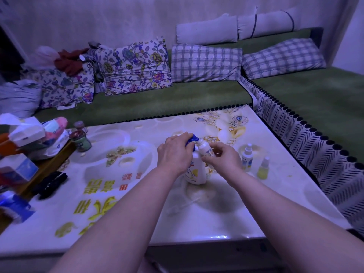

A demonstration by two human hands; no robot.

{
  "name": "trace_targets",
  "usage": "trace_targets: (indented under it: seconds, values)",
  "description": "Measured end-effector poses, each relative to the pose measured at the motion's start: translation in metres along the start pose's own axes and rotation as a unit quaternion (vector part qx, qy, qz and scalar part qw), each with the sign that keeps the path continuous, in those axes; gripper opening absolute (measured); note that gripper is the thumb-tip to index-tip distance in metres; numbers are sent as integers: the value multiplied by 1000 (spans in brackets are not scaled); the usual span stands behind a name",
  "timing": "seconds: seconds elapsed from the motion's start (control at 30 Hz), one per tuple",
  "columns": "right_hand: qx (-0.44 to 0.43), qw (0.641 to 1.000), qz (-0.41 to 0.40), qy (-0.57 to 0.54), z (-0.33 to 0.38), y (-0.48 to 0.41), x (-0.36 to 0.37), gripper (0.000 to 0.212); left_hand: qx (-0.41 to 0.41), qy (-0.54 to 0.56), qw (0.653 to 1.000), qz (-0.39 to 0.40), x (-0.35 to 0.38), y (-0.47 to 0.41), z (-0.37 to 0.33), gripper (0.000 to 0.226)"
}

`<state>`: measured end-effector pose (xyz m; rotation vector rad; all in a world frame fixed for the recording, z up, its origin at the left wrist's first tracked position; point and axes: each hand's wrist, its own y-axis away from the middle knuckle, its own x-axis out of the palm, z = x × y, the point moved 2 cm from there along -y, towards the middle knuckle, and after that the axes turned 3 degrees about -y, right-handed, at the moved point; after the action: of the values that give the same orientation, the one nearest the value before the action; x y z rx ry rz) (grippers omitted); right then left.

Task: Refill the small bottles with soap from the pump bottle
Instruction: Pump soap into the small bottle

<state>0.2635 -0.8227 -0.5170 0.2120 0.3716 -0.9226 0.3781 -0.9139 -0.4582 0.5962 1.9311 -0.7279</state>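
Both hands at the pump bottle (194,173), mid-surface.

The pump bottle stands upright on the patterned surface (137,203). The left hand (173,152) is curled over its blue pump head (194,138). The right hand (222,157) pinches a small white bottle (205,149), tilted, with its open neck at the pump spout. Just right of the hands stand a white spray bottle (247,157) and a small yellow bottle (263,169), both upright and capped, near each other.

Glossy smooth table (256,194); plastic pump bottle (194,174); matt cloth pillows (205,64).
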Motion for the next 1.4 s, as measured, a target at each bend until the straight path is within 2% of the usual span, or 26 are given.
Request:
trace_targets:
  seconds: [0.37, 0.53, 0.7, 0.9, 1.13, 1.4]
  values:
    - [5, 1000, 5, -25, 0, 1, 2, 34, 9, -31, 999, 0, 1, 2, 3, 43]
    - [11, 999, 6, -29, -1, 1, 3, 40, 2, -43, 999, 15, -1, 4, 0, 56]
    - [9, 1000, 11, -26, -3, 2, 3, 27, 8, -55, 998, 23, 0, 9, -2, 56]
    - [19, 999, 12, -32, -5, 4, 4, 35, 13, -61, 998, 20, 0, 10, -4, 57]
    - [24, 999, 10, -39, -4, 6, 1, 33, 22, -16, 1000, 14, 1, 12, -3, 62]
    - [16, 998, 18, -54, 0, 4, 0, 40, 21, -23, 999, 20, 1, 7, -2, 58]
